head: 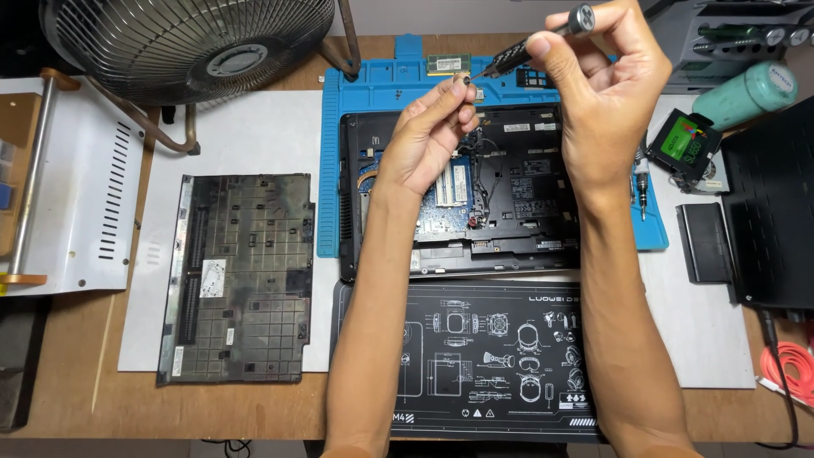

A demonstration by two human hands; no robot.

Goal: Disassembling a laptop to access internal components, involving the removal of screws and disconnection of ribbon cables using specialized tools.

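The right hand (606, 80) is closed around a slim black precision screwdriver with a silver end cap (530, 47), held raised with its tip slanting down to the left, and the left hand (428, 140) pinches its fingertips together right at that tip, on what seems to be a tiny screw, too small to make out. Both hands hover above the far edge of the opened black laptop base with its exposed blue circuit board (500, 195), which lies on a blue silicone repair mat (398, 85) in the middle of the surface. To do this step well, I judge that the left fingertips should keep a narrow, steady pinch while the right hand holds the driver motionless, and that the transfer should stay over the mat so anything dropped lands there instead of among the laptop's parts. By count: one screwdriver in hand and a second small driver (642, 182) lying at the right edge of the mat; one loose green memory module (448, 64) at the mat's far side; one removed dark plastic bottom cover (237, 276) on white paper to the left; one black printed work mat (492, 356) at the near side; one metal fan (191, 38) at the far left; one mint-green cylindrical bottle (746, 93) at the far right; and one black drive with a green label (682, 140) just beside it.
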